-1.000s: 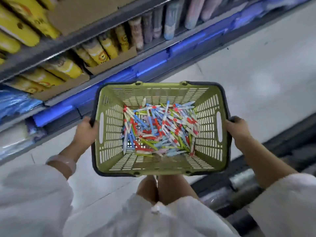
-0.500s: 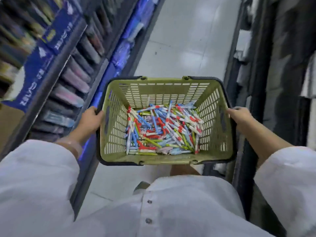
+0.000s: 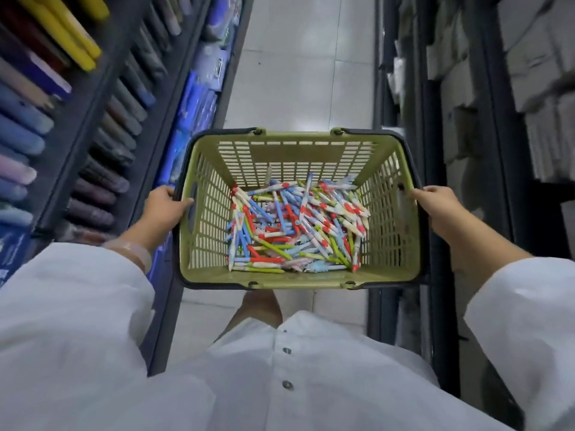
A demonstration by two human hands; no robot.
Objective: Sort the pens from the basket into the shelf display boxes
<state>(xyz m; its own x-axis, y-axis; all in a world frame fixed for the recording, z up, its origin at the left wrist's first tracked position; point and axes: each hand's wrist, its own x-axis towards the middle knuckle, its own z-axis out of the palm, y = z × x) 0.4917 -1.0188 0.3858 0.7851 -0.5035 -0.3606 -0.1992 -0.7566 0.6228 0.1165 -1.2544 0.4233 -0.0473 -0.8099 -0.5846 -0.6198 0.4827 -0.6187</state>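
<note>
Shelves have swung sideways; both hands' fingers (image 3: 183,202) grip the basket (image 3: 298,278) rims.

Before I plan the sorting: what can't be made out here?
Head view only:
- Pens in the olive-green slatted plastic basket: prints too small, lower layers buried.
- Left shelf goods: blurred; display boxes not identifiable.
- Right hand, left hand: fingertips hidden behind the rim.

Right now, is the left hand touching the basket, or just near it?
Touching. The head view shows the left hand gripping the green basket's left rim, thumb curled over the edge by the side handle slot, with no gap.
</note>
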